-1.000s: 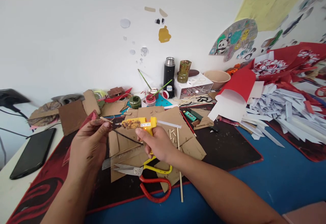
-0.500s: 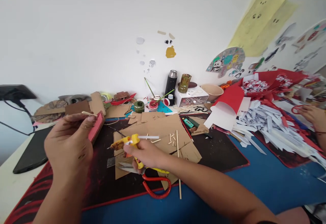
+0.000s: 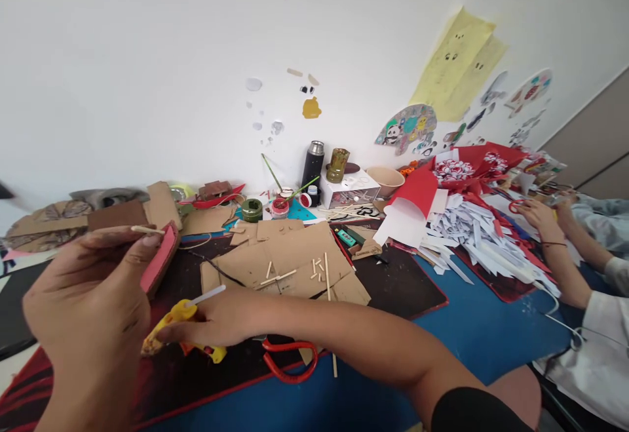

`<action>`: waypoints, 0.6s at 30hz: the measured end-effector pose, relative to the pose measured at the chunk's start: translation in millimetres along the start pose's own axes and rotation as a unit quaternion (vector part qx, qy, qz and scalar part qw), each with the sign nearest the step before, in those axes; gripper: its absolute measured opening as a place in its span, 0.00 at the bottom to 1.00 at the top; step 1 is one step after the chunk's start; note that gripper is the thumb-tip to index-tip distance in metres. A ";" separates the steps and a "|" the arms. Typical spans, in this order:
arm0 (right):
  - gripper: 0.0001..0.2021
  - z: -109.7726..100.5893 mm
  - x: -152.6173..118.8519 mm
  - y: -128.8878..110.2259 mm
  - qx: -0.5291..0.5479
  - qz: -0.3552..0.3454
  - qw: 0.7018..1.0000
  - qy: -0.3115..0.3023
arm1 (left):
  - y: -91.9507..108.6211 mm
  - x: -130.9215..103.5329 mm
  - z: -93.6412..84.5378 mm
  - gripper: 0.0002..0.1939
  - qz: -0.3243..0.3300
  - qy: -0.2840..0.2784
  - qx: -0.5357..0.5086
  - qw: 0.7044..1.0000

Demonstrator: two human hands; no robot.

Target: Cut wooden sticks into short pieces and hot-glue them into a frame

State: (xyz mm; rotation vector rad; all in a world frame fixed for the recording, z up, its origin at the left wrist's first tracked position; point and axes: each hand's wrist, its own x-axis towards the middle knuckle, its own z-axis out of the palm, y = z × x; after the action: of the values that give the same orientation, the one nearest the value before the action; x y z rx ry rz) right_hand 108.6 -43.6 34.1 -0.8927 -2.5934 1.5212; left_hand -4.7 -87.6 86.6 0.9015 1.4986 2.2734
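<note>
One short stick in hand, others loose on the cardboard

The left hand (image 3: 93, 307) pinches a short stick (image 3: 142, 229) between thumb and fingertip above a dark desk mat (image 3: 413, 294); a pink-faced piece (image 3: 160, 263) appears held behind the thumb. Whether stick and piece touch cannot be told, and no finished join shows. Just beside, the right hand (image 3: 219, 320) wraps the handle of a yellow glue gun (image 3: 179, 314), nozzle angled down and away from the stick; a glue stick (image 3: 209, 295) juts from its rear. Red-handled scissors (image 3: 289, 379) lie partly hidden under the right forearm. Beyond, on flattened cardboard (image 3: 280, 248), several short pieces (image 3: 315, 267) lie separate and unattached, while a longer stick (image 3: 327, 274) remains uncut to their length. Farther back stand green (image 3: 252, 210) and red paint pots (image 3: 280, 207).
</note>
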 end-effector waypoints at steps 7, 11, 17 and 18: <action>0.31 -12.0 -28.1 16.7 -0.209 -0.006 0.977 0.042 | -18.3 -3.6 3.2 0.13 -0.018 -0.027 0.001 0.999; 0.20 -26.7 -57.0 40.0 -0.225 -0.019 0.972 0.061 | -35.0 1.9 2.0 0.16 -0.061 -0.056 -0.026 0.996; 0.12 -57.1 -81.9 72.3 -0.173 0.083 0.962 0.193 | -41.7 -0.9 8.7 0.12 -0.067 -0.080 -0.004 0.995; 0.12 -62.4 -81.8 74.9 -0.175 0.096 0.956 0.213 | -43.8 -1.2 9.3 0.12 -0.072 -0.085 -0.005 0.994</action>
State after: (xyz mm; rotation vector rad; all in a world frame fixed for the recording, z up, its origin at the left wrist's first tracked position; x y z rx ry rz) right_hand 229.7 -4.9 29.2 -1.3595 -2.5317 0.7733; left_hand -2.6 -62.8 49.3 0.9277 1.4282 2.0456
